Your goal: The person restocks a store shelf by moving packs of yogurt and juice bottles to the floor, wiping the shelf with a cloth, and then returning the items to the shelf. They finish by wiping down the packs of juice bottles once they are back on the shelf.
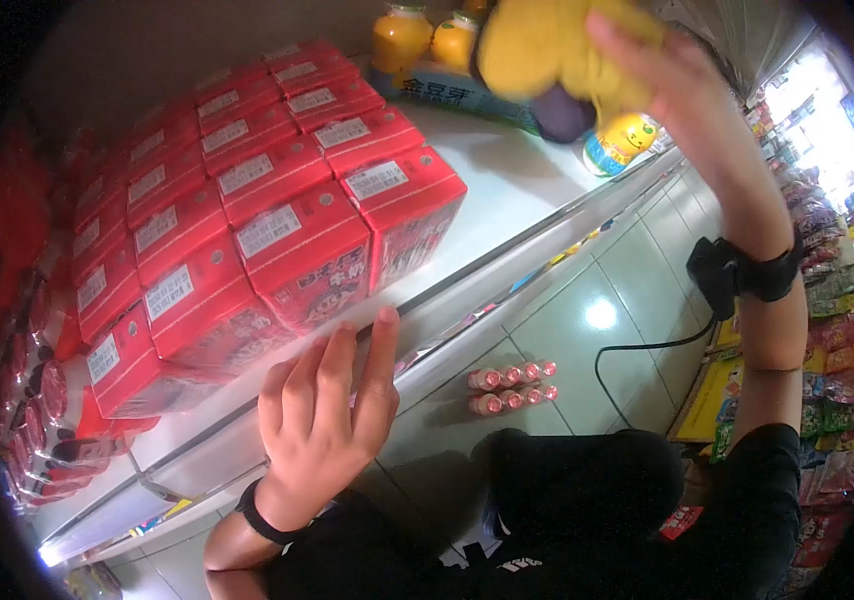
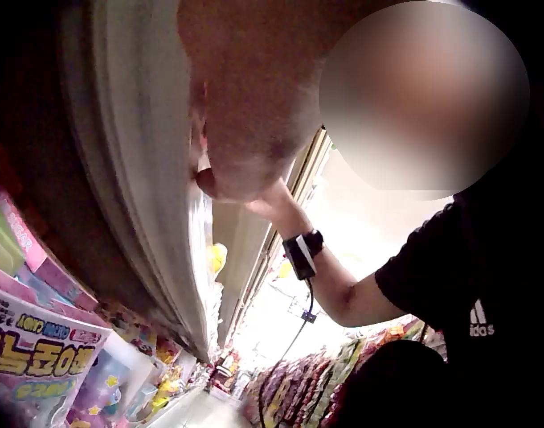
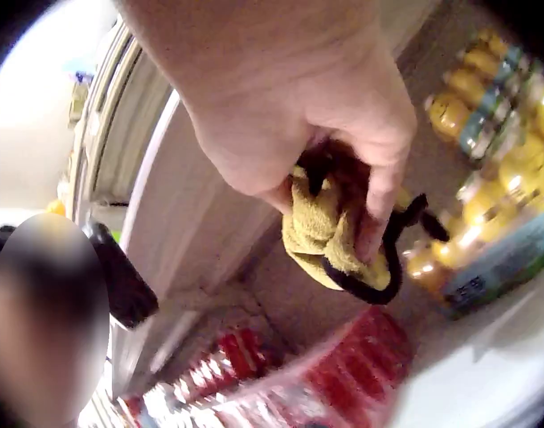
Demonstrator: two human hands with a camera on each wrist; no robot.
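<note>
A bunched yellow cloth [image 1: 557, 50] with dark edging hangs from my right hand [image 1: 657, 75], high over the far end of the white shelf. In the right wrist view, the fingers pinch the cloth [image 3: 334, 236], and its dark trim loops below them. Close by it stands a yellow bottle [image 1: 622, 145] with a face on it, at the shelf's front edge. My left hand [image 1: 327, 410] is at the shelf's front edge with fingers extended, fingertips right by the red boxes [image 1: 307, 260]. Nothing is in its grasp.
More yellow bottles [image 1: 404, 38] stand behind in a blue carton [image 1: 457, 90]. Red-lidded clear packs [image 1: 52, 400] fill the shelf's left end. Two rows of small pink-capped bottles [image 1: 512, 388] are on the tiled floor. A cable [image 1: 637, 347] trails from the right wrist; hanging snack bags [image 1: 837, 330] line the right side.
</note>
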